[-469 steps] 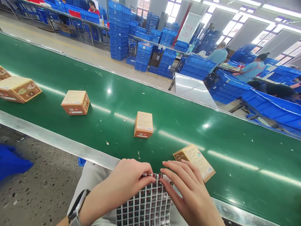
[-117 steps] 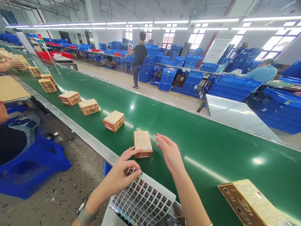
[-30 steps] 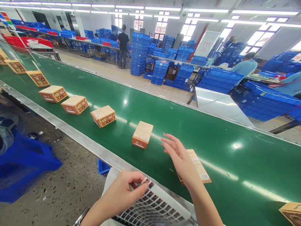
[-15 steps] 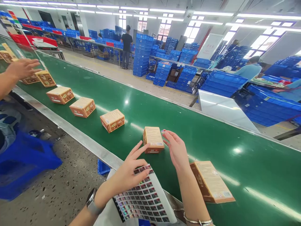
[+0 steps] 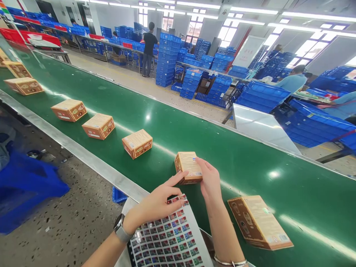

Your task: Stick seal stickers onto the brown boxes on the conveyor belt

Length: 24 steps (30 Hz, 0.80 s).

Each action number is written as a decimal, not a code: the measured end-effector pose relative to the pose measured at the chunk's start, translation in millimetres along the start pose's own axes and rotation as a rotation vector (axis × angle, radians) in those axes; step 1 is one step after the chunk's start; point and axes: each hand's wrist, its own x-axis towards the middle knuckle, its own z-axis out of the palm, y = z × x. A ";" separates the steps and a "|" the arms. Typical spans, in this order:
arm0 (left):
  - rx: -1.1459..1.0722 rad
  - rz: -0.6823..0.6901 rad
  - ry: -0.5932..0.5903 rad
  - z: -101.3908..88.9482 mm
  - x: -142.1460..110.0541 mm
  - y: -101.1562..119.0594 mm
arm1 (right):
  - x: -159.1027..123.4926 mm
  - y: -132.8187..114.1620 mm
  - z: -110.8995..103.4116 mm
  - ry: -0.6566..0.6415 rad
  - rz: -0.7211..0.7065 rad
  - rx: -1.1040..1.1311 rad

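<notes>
A small brown-and-cream carton (image 5: 187, 163) sits on the green belt between my hands. My left hand (image 5: 160, 204) is closed on a sheet of shiny stickers (image 5: 169, 237), and its index finger reaches out to the carton's near top edge. My right hand (image 5: 210, 178) is at the carton's right side, its fingertips pressing a small shiny sticker (image 5: 194, 159) against the top face. Part of that sticker and the carton's right side are hidden by the fingers. Another carton (image 5: 261, 222), with a small shiny sticker on its top, lies to the right of my right forearm.
Several similar cartons, one nearby (image 5: 137, 144), line the green conveyor belt (image 5: 236, 152) to the left. A metal rail (image 5: 91, 163) edges the belt. Blue crates (image 5: 167, 59) stack up beyond it. A person (image 5: 149, 48) stands across the room; others sit at right.
My right hand has brought the sticker down onto the carton's top. The cartons nearest me have shifted right along the belt. A co-worker's hand at far left has left the view.
</notes>
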 end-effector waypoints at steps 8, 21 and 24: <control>-0.003 0.010 -0.046 6.4 5.5 7.6 | -1.1 -6.7 -13.2 0.020 -0.005 -0.055; -0.005 0.074 -0.109 22.0 17.1 11.0 | 2.3 -9.0 -39.8 0.070 -0.169 -0.265; -0.004 0.088 -0.121 26.7 20.5 10.9 | 5.9 -12.3 -47.1 0.117 -0.233 -0.350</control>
